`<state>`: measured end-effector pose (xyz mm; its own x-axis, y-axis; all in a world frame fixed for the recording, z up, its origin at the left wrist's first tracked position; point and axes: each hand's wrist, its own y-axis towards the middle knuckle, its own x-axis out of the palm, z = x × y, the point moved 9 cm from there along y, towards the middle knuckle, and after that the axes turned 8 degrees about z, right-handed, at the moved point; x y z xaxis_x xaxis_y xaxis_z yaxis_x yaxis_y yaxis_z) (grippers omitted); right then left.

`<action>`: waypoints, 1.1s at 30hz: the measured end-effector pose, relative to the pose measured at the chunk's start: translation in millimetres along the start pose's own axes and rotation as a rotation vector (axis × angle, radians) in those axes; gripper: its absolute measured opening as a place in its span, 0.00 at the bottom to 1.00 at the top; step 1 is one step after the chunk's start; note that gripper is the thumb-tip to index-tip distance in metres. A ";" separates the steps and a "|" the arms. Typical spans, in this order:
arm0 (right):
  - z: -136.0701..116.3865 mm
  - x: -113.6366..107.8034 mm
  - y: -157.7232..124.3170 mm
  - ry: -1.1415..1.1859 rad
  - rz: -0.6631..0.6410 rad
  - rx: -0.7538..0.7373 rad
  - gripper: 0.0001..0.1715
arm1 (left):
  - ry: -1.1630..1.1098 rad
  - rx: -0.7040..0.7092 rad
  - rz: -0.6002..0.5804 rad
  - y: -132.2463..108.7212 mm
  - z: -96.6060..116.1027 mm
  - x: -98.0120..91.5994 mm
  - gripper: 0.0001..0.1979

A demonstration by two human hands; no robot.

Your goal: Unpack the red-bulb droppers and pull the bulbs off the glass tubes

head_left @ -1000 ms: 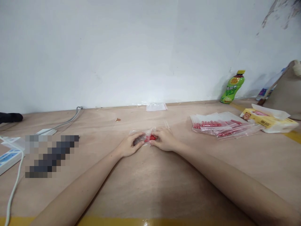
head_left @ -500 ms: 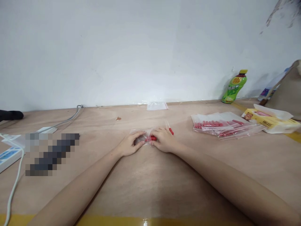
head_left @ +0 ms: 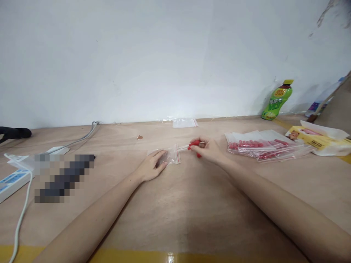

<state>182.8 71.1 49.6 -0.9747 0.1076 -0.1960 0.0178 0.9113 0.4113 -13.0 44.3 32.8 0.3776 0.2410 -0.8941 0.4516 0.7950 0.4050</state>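
Note:
A small clear zip bag (head_left: 170, 156) with a red seal strip lies on the wooden table (head_left: 175, 204) in the middle. My left hand (head_left: 151, 167) rests on the bag's left part, fingers bent and pressing it down. My right hand (head_left: 207, 149) is a little to the right of the bag's mouth, fingers closed on small red pieces (head_left: 195, 144), possibly with a thin clear stem pointing at the bag. What the bag holds is hidden under my left fingers.
A pile of filled zip bags with red contents (head_left: 260, 146) lies at the right, beside a yellow tissue pack (head_left: 318, 140) and a green bottle (head_left: 276, 100). A spare clear bag (head_left: 185, 122) sits by the wall. A power strip (head_left: 13, 179) and cables lie at the left.
My right hand has pulled away from the bag to the right and up, carrying red pieces. My left hand has stayed on the bag.

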 end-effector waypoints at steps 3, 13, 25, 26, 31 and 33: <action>-12.0 -26.1 5.9 -0.091 0.145 -0.081 0.08 | 0.251 -0.146 0.020 -2.5 -4.6 -6.9 0.23; -29.4 22.4 -40.5 -0.727 -0.053 -0.719 0.10 | 0.173 0.109 0.282 6.5 10.6 -30.1 0.15; -29.8 16.6 -38.5 -0.747 -0.006 -0.640 0.12 | 0.003 -0.047 -0.002 4.9 -20.7 10.2 0.23; -31.0 13.1 -36.6 -0.714 0.025 -0.627 0.13 | 0.010 -0.052 -0.013 5.0 -20.9 11.0 0.24; -35.5 -5.2 -27.9 -0.626 0.201 -0.556 0.13 | 0.016 -0.057 -0.018 5.3 -20.9 11.2 0.24; -37.2 -1.3 -27.5 -0.648 0.190 -0.578 0.13 | 0.014 -0.050 -0.011 5.4 -20.1 10.6 0.24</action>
<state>175.3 31.1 71.7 -0.6462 0.5996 -0.4721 -0.1199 0.5312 0.8387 -22.8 62.3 21.7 0.3612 0.2396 -0.9012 0.4144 0.8245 0.3853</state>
